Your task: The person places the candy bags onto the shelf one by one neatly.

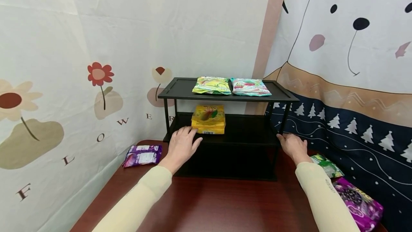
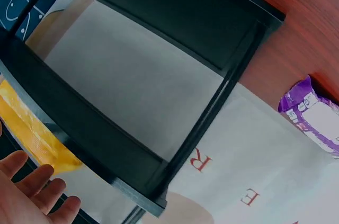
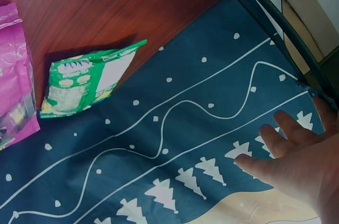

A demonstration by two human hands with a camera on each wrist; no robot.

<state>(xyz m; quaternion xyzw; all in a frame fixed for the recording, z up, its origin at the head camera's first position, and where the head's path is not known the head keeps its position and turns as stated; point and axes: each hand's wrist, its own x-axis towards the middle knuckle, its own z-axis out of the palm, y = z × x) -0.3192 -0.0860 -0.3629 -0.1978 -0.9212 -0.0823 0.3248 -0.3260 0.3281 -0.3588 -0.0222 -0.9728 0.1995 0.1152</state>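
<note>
A black three-tier shelf rack stands on the table. On its middle tier sits a yellow bag printed with a mango and "100". My left hand is at the front left of that tier, its fingers extended beside the bag's lower left corner. The left wrist view shows those fingers spread just short of the yellow bag. At the rack's right front corner, my right hand has its fingertips against the middle tier's edge. Its other fingers stay loosely extended in the right wrist view.
A yellow-green bag and a teal bag lie on the top tier. A purple bag lies left of the rack. To the right are a green bag and a magenta bag. Fabric backdrops border the table.
</note>
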